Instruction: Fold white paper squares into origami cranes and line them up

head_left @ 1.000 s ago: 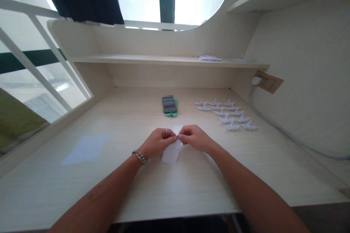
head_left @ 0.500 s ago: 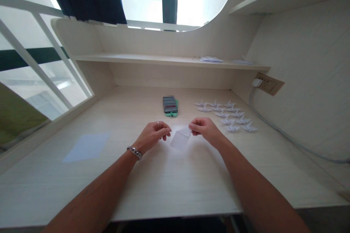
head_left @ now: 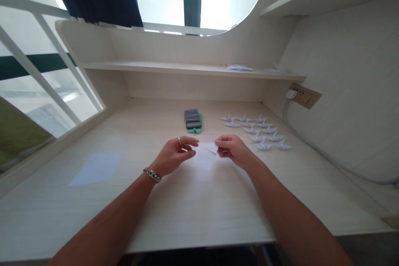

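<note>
A small white sheet of folded paper point(head_left: 205, 157) is between my hands, just above or on the desk; its lower edge blurs into the pale surface. My right hand point(head_left: 232, 149) pinches its upper right corner between thumb and fingers. At the paper's left edge is my left hand point(head_left: 176, 154), thumb and fingers parted, with a ring and a chain bracelet; whether its fingertips touch the paper I cannot tell. Several folded paper cranes point(head_left: 257, 131) stand in rows beyond my right hand. Flat on the desk to the left lies a white sheet of paper point(head_left: 97, 168).
A green-edged object with a blurred dark top point(head_left: 193, 120) lies on the desk point(head_left: 168, 224) beyond my hands. Folded papers point(head_left: 239, 67) rest on the shelf point(head_left: 149, 66). On the right, a grey cable point(head_left: 324, 153) runs from a wall socket point(head_left: 304, 94).
My left thumb and fingers have spread apart and moved slightly right, to the paper's edge. The paper has turned a little in my right hand's pinch.
</note>
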Available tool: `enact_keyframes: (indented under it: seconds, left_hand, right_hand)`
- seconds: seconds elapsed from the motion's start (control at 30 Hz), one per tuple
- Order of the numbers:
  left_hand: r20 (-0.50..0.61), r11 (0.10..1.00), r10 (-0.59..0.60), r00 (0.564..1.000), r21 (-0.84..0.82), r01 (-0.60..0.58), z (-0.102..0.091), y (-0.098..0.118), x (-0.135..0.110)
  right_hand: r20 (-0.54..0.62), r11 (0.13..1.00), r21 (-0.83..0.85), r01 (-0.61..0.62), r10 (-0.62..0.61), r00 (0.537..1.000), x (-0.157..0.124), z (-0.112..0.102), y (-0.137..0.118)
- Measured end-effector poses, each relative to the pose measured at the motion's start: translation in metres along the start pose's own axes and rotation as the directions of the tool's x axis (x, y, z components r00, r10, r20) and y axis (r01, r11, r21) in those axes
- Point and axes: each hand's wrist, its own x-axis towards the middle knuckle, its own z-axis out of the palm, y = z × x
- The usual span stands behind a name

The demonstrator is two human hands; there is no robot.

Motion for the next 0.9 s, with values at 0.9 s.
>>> enact_keyframes:
  seconds: [0.9]
  left_hand:
    - [-0.056, 0.976, -0.215, 0.975, -0.046, 0.213, 0.008, 0.003, 0.002]
  right_hand:
    - [0.016, 0.954, -0.251, 0.161, -0.162, 0.987, -0.001, 0.018, 0.008]
